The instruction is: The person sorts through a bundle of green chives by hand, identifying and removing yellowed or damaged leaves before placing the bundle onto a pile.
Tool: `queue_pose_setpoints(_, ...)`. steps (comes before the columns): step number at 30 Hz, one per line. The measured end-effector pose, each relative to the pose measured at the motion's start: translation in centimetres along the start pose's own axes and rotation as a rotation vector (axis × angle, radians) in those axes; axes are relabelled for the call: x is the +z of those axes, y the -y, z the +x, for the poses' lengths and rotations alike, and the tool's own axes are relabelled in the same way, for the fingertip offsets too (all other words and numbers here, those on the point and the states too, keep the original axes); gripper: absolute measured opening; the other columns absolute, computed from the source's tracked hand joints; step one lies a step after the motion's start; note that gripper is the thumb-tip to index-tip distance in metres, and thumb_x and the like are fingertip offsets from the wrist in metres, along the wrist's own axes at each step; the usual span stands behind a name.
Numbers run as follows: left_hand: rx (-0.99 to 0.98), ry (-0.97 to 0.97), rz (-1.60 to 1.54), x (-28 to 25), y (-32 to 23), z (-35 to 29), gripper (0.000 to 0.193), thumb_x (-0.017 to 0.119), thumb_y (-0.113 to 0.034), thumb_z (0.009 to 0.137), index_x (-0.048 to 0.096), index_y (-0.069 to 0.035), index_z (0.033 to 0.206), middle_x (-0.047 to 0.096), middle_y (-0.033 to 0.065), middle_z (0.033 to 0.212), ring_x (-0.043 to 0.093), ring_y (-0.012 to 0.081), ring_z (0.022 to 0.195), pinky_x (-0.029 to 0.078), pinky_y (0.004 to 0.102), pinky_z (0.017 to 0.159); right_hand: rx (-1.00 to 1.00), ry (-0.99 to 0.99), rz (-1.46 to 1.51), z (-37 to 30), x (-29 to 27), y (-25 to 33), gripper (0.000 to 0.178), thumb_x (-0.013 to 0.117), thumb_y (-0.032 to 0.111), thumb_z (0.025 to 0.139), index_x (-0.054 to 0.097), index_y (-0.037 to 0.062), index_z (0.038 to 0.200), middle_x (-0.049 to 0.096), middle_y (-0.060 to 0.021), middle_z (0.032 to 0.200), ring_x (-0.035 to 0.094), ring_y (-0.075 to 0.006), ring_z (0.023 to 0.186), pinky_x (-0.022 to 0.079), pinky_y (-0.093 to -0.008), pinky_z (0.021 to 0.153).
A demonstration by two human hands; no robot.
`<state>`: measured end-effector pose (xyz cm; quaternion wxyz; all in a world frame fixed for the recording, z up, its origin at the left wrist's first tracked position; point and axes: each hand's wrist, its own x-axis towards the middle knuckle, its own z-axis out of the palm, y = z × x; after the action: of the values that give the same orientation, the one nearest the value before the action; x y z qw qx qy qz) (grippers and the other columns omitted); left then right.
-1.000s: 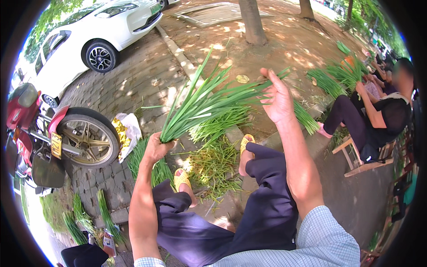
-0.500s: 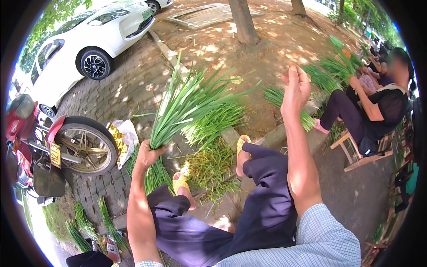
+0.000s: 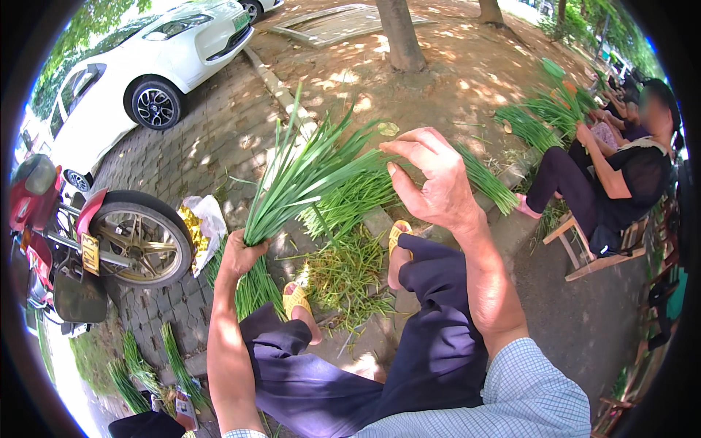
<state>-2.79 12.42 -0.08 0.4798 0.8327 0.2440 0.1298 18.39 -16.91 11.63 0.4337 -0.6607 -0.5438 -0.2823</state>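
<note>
My left hand (image 3: 244, 252) is wrapped round the lower ends of a bunch of long, flat-leaved green chives (image 3: 296, 171), whose leaves fan up and to the right. My right hand (image 3: 434, 179) is raised close to the leaf tips, thumb and forefinger apart, with nothing visible between them. Behind and below the held bunch lies a pile of chives (image 3: 354, 201). Between my feet is a heap of yellowed, loose trimmings (image 3: 350, 274). More chives (image 3: 252, 288) lie beneath my left wrist.
A motorcycle (image 3: 135, 237) stands at the left, with a white and gold bag (image 3: 208, 226) by its wheel. Another bundle (image 3: 482, 179) lies right of my right hand. A person (image 3: 621, 164) sits on a wooden chair (image 3: 595, 252) at the right, holding chives. Beyond are a white car (image 3: 171, 51) and a tree trunk (image 3: 400, 36).
My right hand has come down and left, toward the leaf tips, and its pinched fingers have parted. My left hand keeps its hold on the chives.
</note>
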Motion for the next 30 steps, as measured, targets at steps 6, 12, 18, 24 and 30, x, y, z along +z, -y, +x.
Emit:
queue_pose_setpoints(6, -0.045, -0.002, 0.025, -0.1, -0.6, -0.2, 0.013, 0.067, -0.004, 0.074, 0.069, -0.004, 0.086, 0.066, -0.0017, 0.075, 0.057, 0.007, 0.07, 0.045, 0.0252, 0.066, 0.018, 0.03, 0.016, -0.4, 0.6, -0.5, 0.017, 0.066, 0.007, 0.073, 0.065, 0.0026, 0.09, 0.062, -0.0118, 0.084, 0.061, -0.0281, 0.078, 0.051, -0.0353, 0.07)
queue_pose_setpoints(12, -0.053, -0.001, 0.008, 0.0, -1.0, -0.5, 0.013, 0.066, -0.003, 0.074, 0.069, -0.004, 0.087, 0.066, -0.0018, 0.076, 0.057, 0.0069, 0.071, 0.045, 0.0255, 0.068, 0.033, -0.022, 0.101, -0.4, 0.7, -0.5, 0.016, 0.068, 0.007, 0.073, 0.065, 0.0011, 0.088, 0.064, -0.0114, 0.08, 0.063, -0.0248, 0.074, 0.051, -0.0321, 0.066)
queue_pose_setpoints(18, -0.007, 0.009, 0.005, 0.2, -1.2, -0.6, 0.016, 0.066, -0.002, 0.072, 0.069, -0.004, 0.088, 0.066, -0.0012, 0.076, 0.057, 0.0069, 0.073, 0.046, 0.0254, 0.069, 0.076, 0.009, 0.166, -0.5, 0.6, -1.0, 0.015, 0.066, 0.001, 0.073, 0.067, -0.0006, 0.089, 0.066, -0.0118, 0.08, 0.063, -0.0179, 0.069, 0.05, -0.0271, 0.062)
queue_pose_setpoints(24, 0.005, 0.01, 0.043, 0.1, -1.3, -0.6, 0.015, 0.065, -0.001, 0.072, 0.069, -0.004, 0.086, 0.066, -0.0011, 0.076, 0.058, 0.0073, 0.072, 0.046, 0.0256, 0.069, 0.074, 0.053, 0.189, -0.7, 0.6, -1.0, 0.013, 0.064, -0.001, 0.074, 0.067, -0.0009, 0.086, 0.066, -0.011, 0.078, 0.064, -0.0174, 0.067, 0.05, -0.0269, 0.062)
queue_pose_setpoints(30, 0.029, 0.01, 0.095, 0.0, -1.2, -0.7, 0.017, 0.064, -0.003, 0.08, 0.07, -0.006, 0.095, 0.068, -0.0012, 0.077, 0.055, 0.0035, 0.071, 0.047, 0.0244, 0.068, 0.102, 0.088, 0.198, -0.8, 0.5, -1.1, 0.014, 0.061, -0.004, 0.075, 0.067, -0.0008, 0.087, 0.065, -0.0103, 0.078, 0.063, -0.0175, 0.068, 0.049, -0.0271, 0.062)
